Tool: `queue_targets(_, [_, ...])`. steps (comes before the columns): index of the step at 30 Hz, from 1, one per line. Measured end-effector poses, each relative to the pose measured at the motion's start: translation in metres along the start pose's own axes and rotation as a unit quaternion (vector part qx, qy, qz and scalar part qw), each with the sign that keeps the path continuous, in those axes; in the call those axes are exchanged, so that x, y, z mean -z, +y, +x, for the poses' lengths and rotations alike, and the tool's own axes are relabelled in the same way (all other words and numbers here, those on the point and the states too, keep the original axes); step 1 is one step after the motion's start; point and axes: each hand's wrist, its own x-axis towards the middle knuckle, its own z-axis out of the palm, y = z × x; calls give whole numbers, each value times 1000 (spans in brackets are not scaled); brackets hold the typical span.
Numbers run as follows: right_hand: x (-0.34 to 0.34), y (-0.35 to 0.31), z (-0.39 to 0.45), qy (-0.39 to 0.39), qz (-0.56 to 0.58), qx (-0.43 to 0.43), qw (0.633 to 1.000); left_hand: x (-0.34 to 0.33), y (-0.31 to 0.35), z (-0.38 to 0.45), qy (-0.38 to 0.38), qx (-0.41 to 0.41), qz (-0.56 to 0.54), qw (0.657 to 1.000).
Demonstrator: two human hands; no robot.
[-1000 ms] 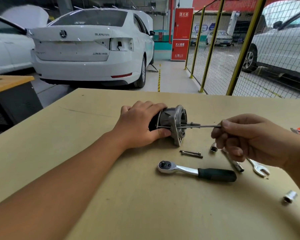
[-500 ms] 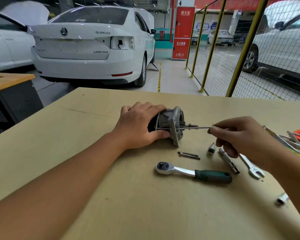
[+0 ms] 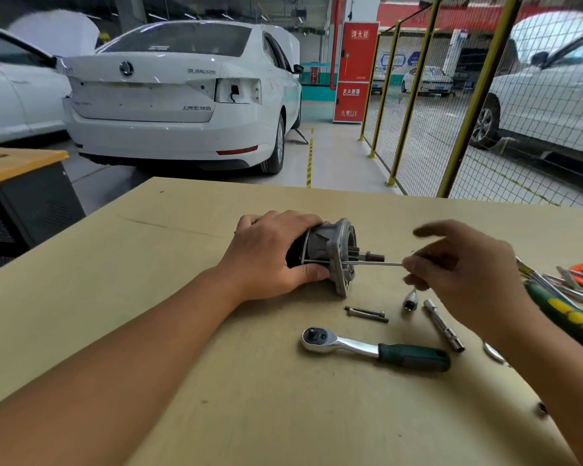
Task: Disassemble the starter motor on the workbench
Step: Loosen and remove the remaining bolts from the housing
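Observation:
The starter motor [image 3: 330, 252] lies on its side in the middle of the workbench [image 3: 216, 381], its grey flange and shaft facing right. My left hand [image 3: 276, 255] grips its dark body from the left. A long thin through bolt [image 3: 372, 263] sticks out of the flange to the right. My right hand [image 3: 465, 270] pinches the bolt's right end between fingertips, with the index finger raised and blurred.
Two loose bolts [image 3: 366, 312] lie in front of the motor. A ratchet wrench [image 3: 374, 348] with a green grip, a socket [image 3: 410, 302] and an extension bar [image 3: 443, 324] lie nearer me. Pliers and tools [image 3: 566, 297] sit at the right edge.
My right hand has slid left along the bolt toward the motor and shifted its fingers, the index finger lifting. My left hand has kept its hold on the motor.

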Motion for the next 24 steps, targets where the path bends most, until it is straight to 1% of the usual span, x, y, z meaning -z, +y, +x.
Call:
queue_targets(2, [0, 0, 2, -23, 31, -48, 998, 0, 0, 0, 2, -1, -1, 1000])
queue_targets(5, [1, -1, 3, -49, 159, -125, 978, 1, -1, 0, 0, 1, -5, 1000])
queue_targets(6, [1, -3, 3, -52, 214, -146, 964, 1, -1, -1, -1, 1, -7, 1000])
queue_targets(8, [2, -5, 5, -44, 326, -193, 925, 2, -1, -1, -6, -8, -1, 1000])
queue_targets(9, [2, -6, 5, -44, 363, -210, 907, 3, -1, -1, -9, -13, 5, 1000])
queue_targets(10, [2, -5, 6, -48, 380, -220, 897, 3, -1, -1, -11, -15, 9, 1000])
queue_targets(12, [4, -7, 5, -61, 378, -230, 895, 3, -1, -1, -14, -17, 11, 1000])
queue_targets(14, [4, -9, 3, -75, 336, -218, 913, 3, 0, -1, -14, -17, 12, 1000])
queue_targets(17, [4, -12, 1, -83, 221, -156, 959, 3, 1, -2, -9, -18, 11, 1000])
queue_targets(24, [8, -4, -2, -84, 146, -14, 986, 5, 1, -3, -10, -17, 4, 1000])
